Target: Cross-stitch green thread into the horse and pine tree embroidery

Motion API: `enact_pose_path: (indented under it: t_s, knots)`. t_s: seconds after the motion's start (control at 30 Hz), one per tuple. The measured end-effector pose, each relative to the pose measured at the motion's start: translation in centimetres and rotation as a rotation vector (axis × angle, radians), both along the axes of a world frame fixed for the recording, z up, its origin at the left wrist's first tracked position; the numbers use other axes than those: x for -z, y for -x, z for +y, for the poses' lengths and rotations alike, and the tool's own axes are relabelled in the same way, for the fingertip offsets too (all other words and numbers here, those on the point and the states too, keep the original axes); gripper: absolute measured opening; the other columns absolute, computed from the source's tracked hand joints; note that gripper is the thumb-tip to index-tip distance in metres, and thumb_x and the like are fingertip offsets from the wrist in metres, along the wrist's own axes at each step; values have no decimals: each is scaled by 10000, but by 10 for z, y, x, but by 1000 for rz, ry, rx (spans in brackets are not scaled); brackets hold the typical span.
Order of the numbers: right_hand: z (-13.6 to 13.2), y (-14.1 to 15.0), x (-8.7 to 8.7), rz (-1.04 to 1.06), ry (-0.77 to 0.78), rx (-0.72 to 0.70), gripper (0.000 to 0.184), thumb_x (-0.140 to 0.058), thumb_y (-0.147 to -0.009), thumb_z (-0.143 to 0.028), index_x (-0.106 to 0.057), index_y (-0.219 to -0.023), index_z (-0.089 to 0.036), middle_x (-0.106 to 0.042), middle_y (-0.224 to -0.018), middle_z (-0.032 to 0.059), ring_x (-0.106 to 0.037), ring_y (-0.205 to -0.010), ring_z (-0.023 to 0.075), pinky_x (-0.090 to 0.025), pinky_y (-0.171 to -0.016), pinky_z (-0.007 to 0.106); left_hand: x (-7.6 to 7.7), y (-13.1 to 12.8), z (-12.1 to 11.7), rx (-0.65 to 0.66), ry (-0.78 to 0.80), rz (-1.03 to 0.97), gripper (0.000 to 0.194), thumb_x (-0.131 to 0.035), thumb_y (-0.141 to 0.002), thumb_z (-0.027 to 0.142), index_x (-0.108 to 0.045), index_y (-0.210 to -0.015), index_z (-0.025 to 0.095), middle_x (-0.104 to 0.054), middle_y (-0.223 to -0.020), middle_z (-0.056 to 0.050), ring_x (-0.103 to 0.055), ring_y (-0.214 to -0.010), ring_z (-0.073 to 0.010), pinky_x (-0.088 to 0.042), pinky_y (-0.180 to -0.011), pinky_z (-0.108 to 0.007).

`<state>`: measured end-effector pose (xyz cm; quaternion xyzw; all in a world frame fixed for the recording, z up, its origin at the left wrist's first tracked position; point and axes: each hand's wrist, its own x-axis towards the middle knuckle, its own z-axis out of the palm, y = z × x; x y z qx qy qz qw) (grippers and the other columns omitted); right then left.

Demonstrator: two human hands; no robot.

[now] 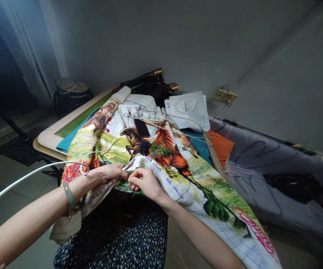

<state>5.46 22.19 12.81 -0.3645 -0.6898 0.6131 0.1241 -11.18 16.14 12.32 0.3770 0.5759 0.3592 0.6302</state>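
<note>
A large cross-stitch cloth (109,140) with horses, greenery and red stitching lies across the table and hangs down over my lap. My left hand (112,172), a pale bangle at its wrist, is closed on the cloth's near folded edge. Close beside it, the fingers of my right hand (144,183) are pinched together at the same edge. What they pinch is too small to make out. Just beyond my hands, a tangle of green thread (159,149) rests on the cloth, with a small red object by it. Behind it lies a dark phone (141,127).
White chargers (129,110) and cables sit at the back of the cloth. A white cable (32,175) loops in from the left. White paper bags (188,110) stand at the back right, before a wall socket (224,94). A bed-like surface (251,160) is at right.
</note>
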Motion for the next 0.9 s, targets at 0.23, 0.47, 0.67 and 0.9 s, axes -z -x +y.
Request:
enact_pose_path:
  t_s: [0.23, 0.47, 0.67, 0.9]
  knots:
    - [-2, 2, -6, -58, 7, 7, 123, -677, -756, -86, -648, -654, -149, -626, -517, -49, -605, -454, 82, -464, -449, 157, -1, 0, -1, 16, 22, -42, 85, -640, -516, 221, -574, -550, 179, -539, -514, 31, -445, -504, -130, -328, -472, -253]
    - [0, 5, -12, -220, 59, -73, 237, -649, -839, -118, -592, -612, -153, -600, -470, -52, -539, -352, 74, -390, -360, 155, 0, 0, -1, 20, 1, -70, 94, -670, -521, 226, -620, -567, 160, -585, -523, 13, -473, -499, -130, -350, -487, -259]
    - [-1, 5, -9, -246, -123, -150, 213, -649, -847, -138, -575, -649, -165, -604, -495, -54, -544, -363, 71, -360, -370, 149, 2, 1, -3, 38, -11, -129, 98, -661, -532, 227, -622, -595, 162, -590, -540, 19, -470, -505, -124, -350, -493, -253]
    - [-3, 0, -1, -166, -168, -153, 196, -629, -881, -212, -562, -700, -175, -615, -537, -50, -546, -381, 68, -364, -396, 148, 4, 3, -4, 15, -24, -130, 155, -680, -514, 234, -614, -634, 163, -603, -572, 21, -489, -538, -130, -381, -534, -260]
